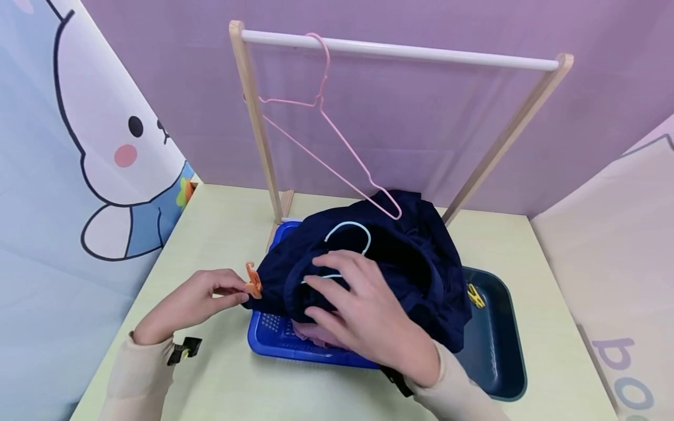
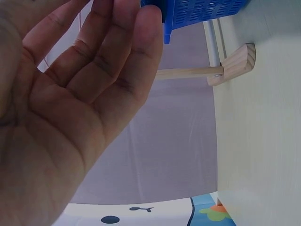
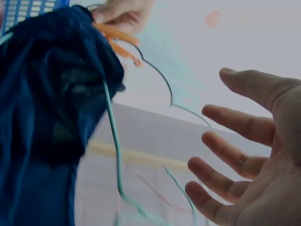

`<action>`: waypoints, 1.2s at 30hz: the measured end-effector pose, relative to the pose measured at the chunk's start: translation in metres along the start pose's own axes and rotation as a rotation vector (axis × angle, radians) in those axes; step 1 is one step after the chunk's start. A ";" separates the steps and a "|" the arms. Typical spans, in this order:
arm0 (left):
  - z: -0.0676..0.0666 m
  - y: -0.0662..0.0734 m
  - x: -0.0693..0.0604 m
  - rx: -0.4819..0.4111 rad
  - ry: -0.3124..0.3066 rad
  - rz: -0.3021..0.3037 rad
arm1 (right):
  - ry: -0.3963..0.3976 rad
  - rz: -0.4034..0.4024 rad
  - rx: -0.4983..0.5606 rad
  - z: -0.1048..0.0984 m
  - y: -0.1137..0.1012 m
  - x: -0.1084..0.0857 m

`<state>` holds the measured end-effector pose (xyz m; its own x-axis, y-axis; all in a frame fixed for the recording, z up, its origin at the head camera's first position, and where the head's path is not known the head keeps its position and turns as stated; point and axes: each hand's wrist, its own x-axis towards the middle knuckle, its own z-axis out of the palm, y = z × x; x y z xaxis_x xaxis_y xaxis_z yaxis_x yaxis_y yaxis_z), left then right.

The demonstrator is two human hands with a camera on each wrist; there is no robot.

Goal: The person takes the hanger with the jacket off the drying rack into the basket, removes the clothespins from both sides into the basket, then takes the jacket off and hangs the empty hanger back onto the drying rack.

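Note:
A navy garment [image 1: 447, 304] lies heaped over a blue basket [image 1: 284, 348], its neck opening facing up. A light blue hanger [image 1: 347, 223] sits inside that opening, with its hook sticking out. My left hand [image 1: 205, 298] pinches the garment's left edge between thumb and fingers, right beside an orange clothespin [image 1: 254, 282] fastened there. In the right wrist view, the clothespin's two arms [image 3: 122, 35] point away from the cloth. Above the neck opening, my right hand [image 1: 363, 304] hovers with spread fingers, apart from the hanger in the right wrist view [image 3: 249, 160].
Behind the basket stands a wooden rack with a white rail [image 1: 400, 50]. A pink hanger [image 1: 321, 105] hangs from it. Pink cloth [image 1: 316, 333] shows under the garment. A dark tray [image 1: 513, 351] on the right holds a yellow clothespin [image 1: 475, 296].

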<state>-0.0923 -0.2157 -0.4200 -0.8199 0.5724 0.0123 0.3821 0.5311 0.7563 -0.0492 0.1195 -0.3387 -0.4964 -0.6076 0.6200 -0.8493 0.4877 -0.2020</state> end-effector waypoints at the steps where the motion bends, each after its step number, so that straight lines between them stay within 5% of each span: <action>1: 0.000 0.000 0.000 -0.003 0.000 -0.001 | -0.013 0.011 0.002 0.005 -0.001 0.004; 8: 0.000 -0.002 -0.002 -0.006 0.000 -0.021 | -0.062 0.105 0.043 0.038 -0.011 0.029; 15: 0.000 -0.004 -0.003 -0.008 0.016 0.021 | -0.133 0.209 0.030 0.070 -0.014 0.046; 26: 0.000 -0.004 -0.002 -0.001 0.020 0.027 | -0.235 0.255 -0.090 0.095 -0.015 0.054; 36: 0.000 -0.007 -0.001 0.001 0.021 0.047 | -0.168 0.211 -0.026 0.102 -0.013 0.054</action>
<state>-0.0942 -0.2198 -0.4248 -0.8099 0.5833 0.0615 0.4206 0.5045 0.7541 -0.0834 0.0159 -0.3798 -0.6869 -0.5847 0.4316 -0.7198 0.6293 -0.2929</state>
